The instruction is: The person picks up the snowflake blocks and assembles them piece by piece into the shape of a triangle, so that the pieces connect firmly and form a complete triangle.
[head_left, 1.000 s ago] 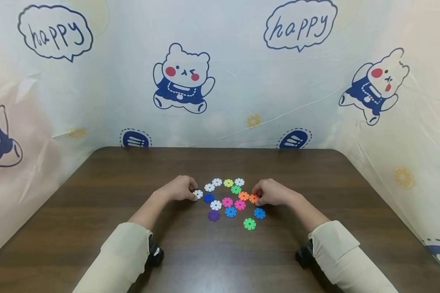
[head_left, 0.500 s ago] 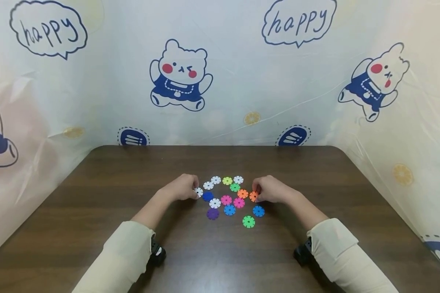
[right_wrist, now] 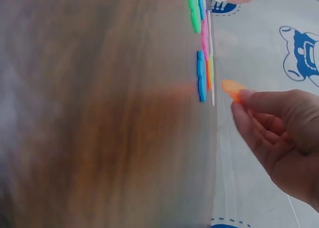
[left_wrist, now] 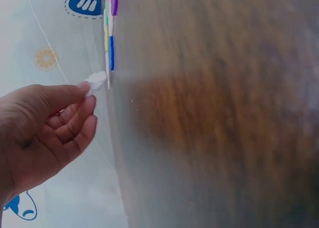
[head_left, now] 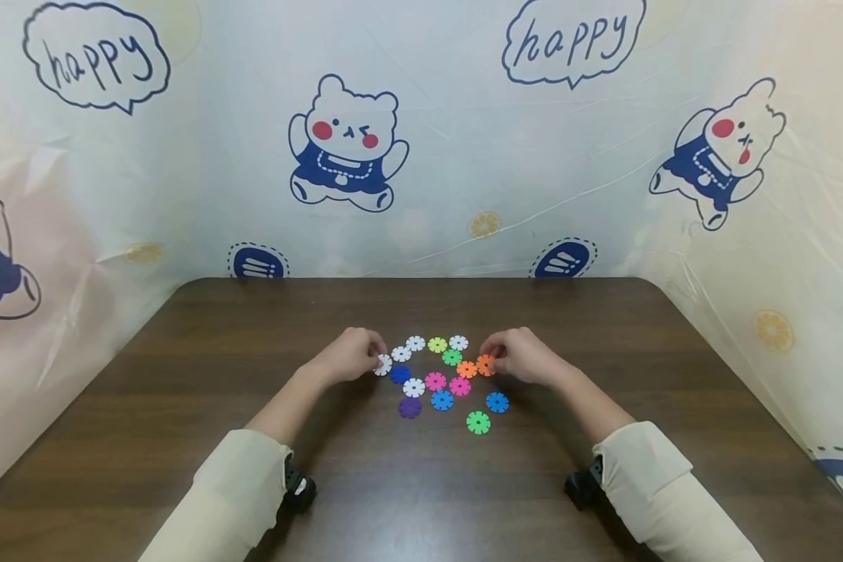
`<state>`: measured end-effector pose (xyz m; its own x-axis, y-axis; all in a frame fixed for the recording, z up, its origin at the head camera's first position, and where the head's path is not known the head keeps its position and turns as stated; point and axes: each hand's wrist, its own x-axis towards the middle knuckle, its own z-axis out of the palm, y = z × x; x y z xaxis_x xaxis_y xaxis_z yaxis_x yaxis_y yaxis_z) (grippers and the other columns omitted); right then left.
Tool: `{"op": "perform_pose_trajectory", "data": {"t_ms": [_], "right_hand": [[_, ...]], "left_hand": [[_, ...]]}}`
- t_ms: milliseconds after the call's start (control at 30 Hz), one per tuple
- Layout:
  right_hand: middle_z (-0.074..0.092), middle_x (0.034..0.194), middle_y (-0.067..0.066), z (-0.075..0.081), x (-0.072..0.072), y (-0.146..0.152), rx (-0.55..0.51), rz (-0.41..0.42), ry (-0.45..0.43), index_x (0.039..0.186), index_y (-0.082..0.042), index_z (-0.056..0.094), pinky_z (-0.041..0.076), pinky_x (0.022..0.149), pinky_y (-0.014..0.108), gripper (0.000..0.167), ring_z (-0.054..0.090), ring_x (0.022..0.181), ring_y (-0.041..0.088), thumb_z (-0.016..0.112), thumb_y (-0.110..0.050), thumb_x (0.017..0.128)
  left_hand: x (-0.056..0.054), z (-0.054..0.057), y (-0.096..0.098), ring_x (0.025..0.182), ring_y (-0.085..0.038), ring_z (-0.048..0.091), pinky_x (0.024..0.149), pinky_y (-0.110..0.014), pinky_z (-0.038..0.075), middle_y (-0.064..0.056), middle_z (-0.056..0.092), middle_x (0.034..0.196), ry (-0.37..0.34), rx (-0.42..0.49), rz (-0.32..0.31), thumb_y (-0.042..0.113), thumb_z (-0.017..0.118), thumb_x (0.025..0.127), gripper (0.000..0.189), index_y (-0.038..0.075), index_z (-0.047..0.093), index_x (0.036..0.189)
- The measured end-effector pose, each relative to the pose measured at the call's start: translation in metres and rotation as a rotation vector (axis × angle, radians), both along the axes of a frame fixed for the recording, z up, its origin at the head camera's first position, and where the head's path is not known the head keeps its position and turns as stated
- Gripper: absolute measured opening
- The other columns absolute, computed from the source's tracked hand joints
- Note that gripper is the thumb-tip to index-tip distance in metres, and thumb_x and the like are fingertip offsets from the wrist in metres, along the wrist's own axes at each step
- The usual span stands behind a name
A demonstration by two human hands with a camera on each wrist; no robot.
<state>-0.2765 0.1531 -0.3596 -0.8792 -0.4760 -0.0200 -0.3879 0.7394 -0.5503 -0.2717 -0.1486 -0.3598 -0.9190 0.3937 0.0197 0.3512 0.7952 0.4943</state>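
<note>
Discs [head_left: 435,381] grouped mid-table
The sheet [head_left: 449,156] stands behind and either side of the table [head_left: 421,484]. Left of the group, the left grip [head_left: 351,355] holds one disc [left_wrist: 98,80] above the table; right of it, the right grip [head_left: 523,356] holds another disc [right_wrist: 231,87] likewise. The foremost disc [head_left: 478,423] lies right of centre.

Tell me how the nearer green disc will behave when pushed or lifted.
Lying flat, the green disc should slide rather than roll. Its thin edge may make lifting fiddly. Probably light: the right hand pinches a similar orange disc by one edge.
</note>
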Motion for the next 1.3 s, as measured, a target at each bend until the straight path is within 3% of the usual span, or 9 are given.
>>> {"op": "perform_pose_trajectory", "data": {"t_ms": [200,333,467,733,1033,1300], "right_hand": [[0.061,0.083,0.006,0.003,0.008,-0.010,-0.305,-0.123,-0.085,0.105,-0.004,0.066,0.055,0.065,0.028,0.023,0.061,0.071,0.017,0.067,-0.002,0.082],[0.062,0.085,0.011,0.008,0.016,-0.018,-0.505,-0.152,-0.125,0.106,0.002,0.064,0.055,0.068,0.032,0.024,0.064,0.074,0.020,0.067,-0.002,0.082],[0.062,0.087,0.013,0.014,0.027,-0.026,-0.629,-0.162,-0.181,0.109,0.004,0.063,0.055,0.073,0.034,0.027,0.064,0.077,0.022,0.068,-0.004,0.083],[0.065,0.092,0.014,0.023,0.041,-0.038,-0.728,-0.193,-0.229,0.110,0.003,0.062,0.053,0.077,0.037,0.028,0.063,0.087,0.036,0.067,-0.008,0.085],[0.065,0.092,0.013,0.026,0.045,-0.042,-0.778,-0.170,-0.239,0.110,0.005,0.061,0.054,0.077,0.036,0.030,0.062,0.089,0.041,0.068,-0.008,0.084],[0.067,0.092,0.012,0.029,0.049,-0.044,-0.787,-0.164,-0.224,0.107,0.005,0.064,0.053,0.077,0.040,0.026,0.064,0.084,0.036,0.067,-0.006,0.084]], "left_hand": [[0.009,0.009,0.011,0.065,-0.014,0.052,0.058,-0.026,0.048,-0.002,0.060,0.075,0.089,0.109,0.013,0.003,0.063,0.086,0.006,0.001,0.067,0.090],[0.020,0.018,0.023,0.062,-0.015,0.051,0.053,-0.025,0.047,-0.003,0.060,0.074,0.121,0.206,-0.004,0.005,0.063,0.087,0.006,0.001,0.066,0.090],[0.030,0.025,0.036,0.064,-0.015,0.052,0.053,-0.024,0.048,-0.002,0.059,0.078,0.158,0.252,-0.015,0.005,0.064,0.086,0.006,0.003,0.066,0.091],[0.044,0.034,0.051,0.068,-0.012,0.054,0.059,-0.021,0.049,0.000,0.059,0.081,0.222,0.275,-0.027,0.005,0.066,0.085,0.006,0.004,0.066,0.091],[0.053,0.037,0.055,0.071,-0.010,0.054,0.063,-0.021,0.050,0.000,0.059,0.083,0.332,0.292,-0.076,0.003,0.067,0.084,0.006,0.005,0.066,0.090],[0.057,0.032,0.053,0.072,-0.007,0.057,0.064,-0.018,0.050,-0.001,0.065,0.083,0.558,0.307,-0.171,0.001,0.069,0.082,0.007,0.005,0.068,0.088]]}}
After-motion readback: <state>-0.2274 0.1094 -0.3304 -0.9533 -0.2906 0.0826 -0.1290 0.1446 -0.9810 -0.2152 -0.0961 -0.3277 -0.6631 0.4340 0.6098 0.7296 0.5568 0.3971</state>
